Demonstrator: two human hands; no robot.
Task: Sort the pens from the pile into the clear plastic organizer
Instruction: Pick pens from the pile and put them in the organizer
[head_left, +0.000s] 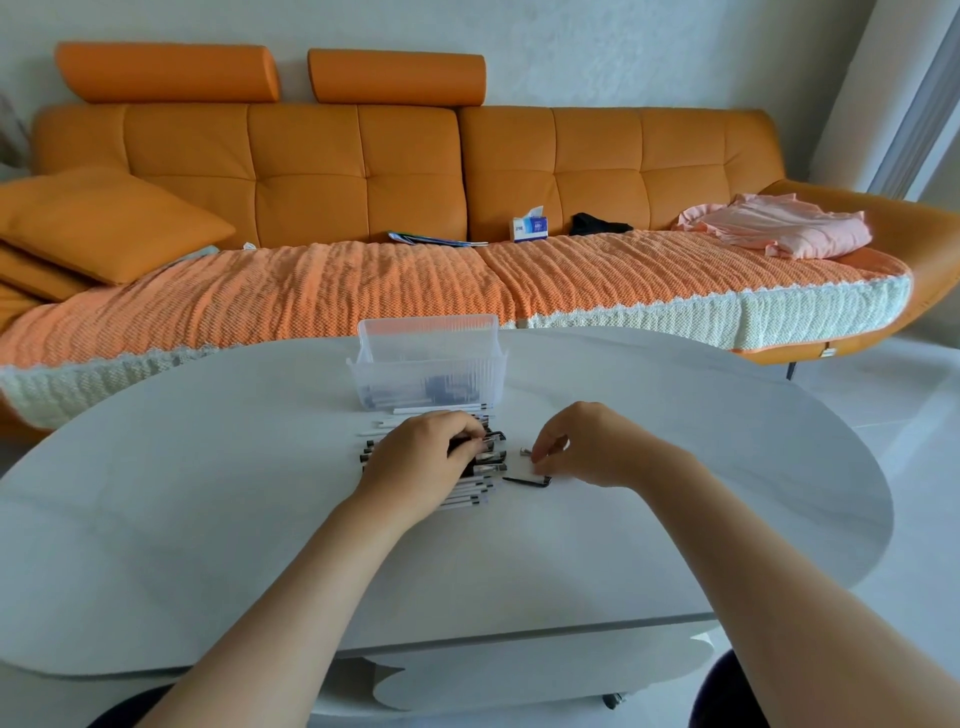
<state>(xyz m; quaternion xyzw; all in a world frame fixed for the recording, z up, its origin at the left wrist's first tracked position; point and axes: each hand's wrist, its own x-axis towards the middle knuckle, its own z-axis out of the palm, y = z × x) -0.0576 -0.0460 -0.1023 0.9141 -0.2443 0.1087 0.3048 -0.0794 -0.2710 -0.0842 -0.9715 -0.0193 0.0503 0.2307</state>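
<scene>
A pile of white pens with black caps (470, 491) lies on the white oval table (208, 467), just in front of the clear plastic organizer (428, 364), which holds several pens. My left hand (421, 462) rests on the pile, its fingers closed around black-capped pens at the pile's right side. To the right of the pile, my right hand (582, 447) pinches a white pen near its tip. A thin black piece (527, 481) lies on the table below that hand. Part of the pile is hidden under my left hand.
An orange sofa (363, 166) with a woven cover stands behind the table, carrying cushions, a tissue pack (530, 227), papers and a pink cloth (779, 231). The table's front edge runs near my forearms.
</scene>
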